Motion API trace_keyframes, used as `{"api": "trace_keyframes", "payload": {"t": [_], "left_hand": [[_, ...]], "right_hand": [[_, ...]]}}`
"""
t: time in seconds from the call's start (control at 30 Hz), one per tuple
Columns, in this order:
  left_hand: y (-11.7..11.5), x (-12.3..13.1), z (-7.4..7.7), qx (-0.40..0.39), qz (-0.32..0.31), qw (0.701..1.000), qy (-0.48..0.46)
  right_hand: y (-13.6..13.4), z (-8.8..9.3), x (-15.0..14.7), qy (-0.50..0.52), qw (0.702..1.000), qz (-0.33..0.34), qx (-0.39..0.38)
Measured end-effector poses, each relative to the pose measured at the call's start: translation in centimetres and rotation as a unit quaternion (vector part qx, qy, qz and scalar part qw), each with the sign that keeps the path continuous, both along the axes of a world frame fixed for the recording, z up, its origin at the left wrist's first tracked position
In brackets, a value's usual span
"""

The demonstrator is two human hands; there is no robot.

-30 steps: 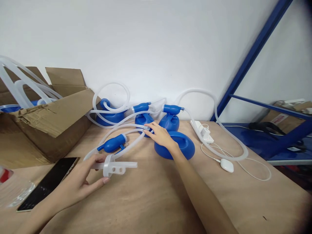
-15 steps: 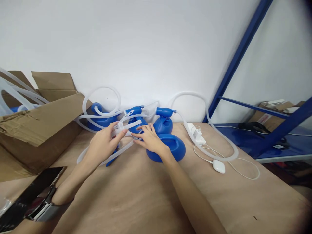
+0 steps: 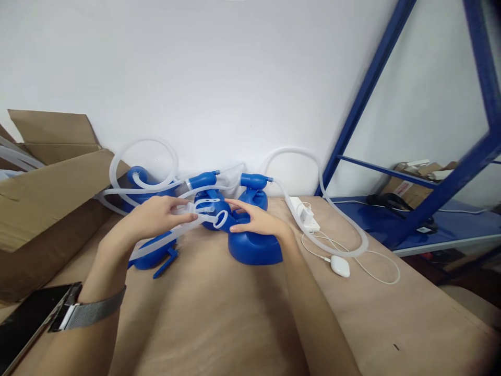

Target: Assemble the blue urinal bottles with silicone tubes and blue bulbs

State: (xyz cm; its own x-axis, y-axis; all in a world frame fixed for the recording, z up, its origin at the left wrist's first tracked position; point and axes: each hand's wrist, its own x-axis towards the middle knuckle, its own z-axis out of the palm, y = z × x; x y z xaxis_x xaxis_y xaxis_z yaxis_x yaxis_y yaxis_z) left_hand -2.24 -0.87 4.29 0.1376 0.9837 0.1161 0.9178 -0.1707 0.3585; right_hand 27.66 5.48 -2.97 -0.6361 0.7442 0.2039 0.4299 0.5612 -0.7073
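My left hand (image 3: pixel 158 216) is closed, pinching a translucent plastic fitting (image 3: pixel 205 208) between thumb and fingers. A slotted strap and a round ring (image 3: pixel 222 219) stick out from it to the right. A blue plastic bottle (image 3: pixel 254 250) lies on the table with its neck pointing left, close behind the ring. Curled about the neck is my right hand (image 3: pixel 258 219), thumb in front and fingers on the far side; it partly covers the bottle. Whether ring and neck touch, I cannot tell. Below my left hand lies another blue part (image 3: pixel 156 253) with a lever-like arm.
Blue bottles with translucent hoses (image 3: pixel 148 143) line the wall. An open cardboard box (image 3: pixel 55 193) stands left, above a dark phone-like slab (image 3: pixel 31 324). To the right are a power strip (image 3: pixel 305 214), a white charger (image 3: pixel 340 266) and a blue metal shelf (image 3: pixel 360 104).
My right hand has left the translucent fitting and now sits round the blue bottle's neck. The fitting has turned, its ring facing right. The whole view has shifted slightly.
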Motion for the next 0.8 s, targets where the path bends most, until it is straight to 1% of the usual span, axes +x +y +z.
{"api": "trace_keyframes", "payload": {"t": [0.07, 0.13, 0.17, 0.23, 0.33, 0.43, 0.53, 0.6, 0.7, 0.8], "left_hand": [[0.1, 0.4, -0.9, -0.029, -0.036, 0.999, -0.005], [0.5, 1.4, -2.0, -0.026, -0.065, 0.998, 0.002], [0.7, 2.0, -2.6, -0.016, -0.083, 0.996, 0.006], [1.4, 3.0, -3.7, 0.003, -0.121, 0.993, 0.008], [2.2, 3.8, -4.8, 0.004, -0.164, 0.986, -0.008], [2.4, 3.6, -5.3, -0.011, -0.181, 0.983, -0.014], [2.1, 3.4, -5.3, -0.011, -0.192, 0.981, -0.011], [1.9, 3.5, -5.3, -0.013, -0.191, 0.981, -0.006], [2.0, 3.7, -5.3, -0.016, -0.187, 0.982, 0.005], [2.2, 3.9, -5.2, -0.016, -0.194, 0.981, 0.010]], "right_hand": [[0.2, 0.0, 0.9, -0.106, 0.993, -0.057, 0.014], [0.2, -0.2, 1.1, -0.189, 0.977, -0.098, 0.025], [0.2, -0.2, 1.0, -0.207, 0.972, -0.104, 0.029], [0.1, -0.3, 0.7, -0.211, 0.971, -0.099, 0.044], [-0.3, -0.4, 0.5, -0.207, 0.971, -0.102, 0.064], [-0.8, -0.4, 0.9, -0.221, 0.969, -0.082, 0.079], [-1.0, -0.5, 1.4, -0.229, 0.968, -0.022, 0.100], [-1.0, -0.6, 1.6, -0.230, 0.965, 0.002, 0.129], [-1.1, -0.8, 1.5, -0.247, 0.952, 0.006, 0.183], [-1.2, -0.8, 1.1, -0.254, 0.946, 0.001, 0.202]]}}
